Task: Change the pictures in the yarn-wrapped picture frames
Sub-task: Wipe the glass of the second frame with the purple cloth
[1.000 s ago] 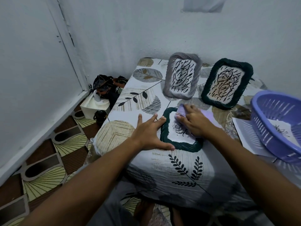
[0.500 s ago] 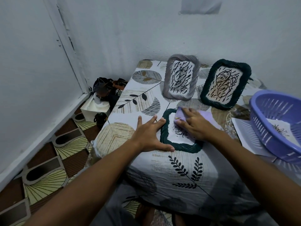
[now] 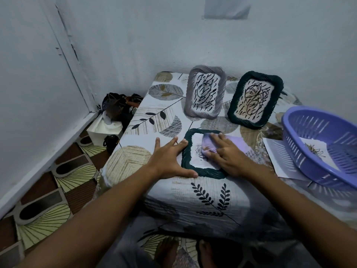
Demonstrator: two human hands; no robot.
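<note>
A dark green yarn-wrapped frame (image 3: 186,151) lies flat near the table's front edge with a white scribble picture (image 3: 197,151) in it. My left hand (image 3: 168,159) rests flat against the frame's left side, fingers spread. My right hand (image 3: 226,153) presses a lilac cloth (image 3: 209,146) onto the picture with straight fingers. Two more frames stand propped at the back: a grey one (image 3: 204,91) and a dark green one (image 3: 255,99), each holding a scribble picture.
A lilac plastic basket (image 3: 301,130) with a picture inside sits at the right on a white sheet (image 3: 278,157). The table (image 3: 150,117) wears a leaf-print cloth. Bags and a white box (image 3: 102,130) fill the floor corner at the left. Walls close in behind.
My right hand and the cloth have shifted slightly across the picture in the flat frame. My left hand stays against the frame's left side.
</note>
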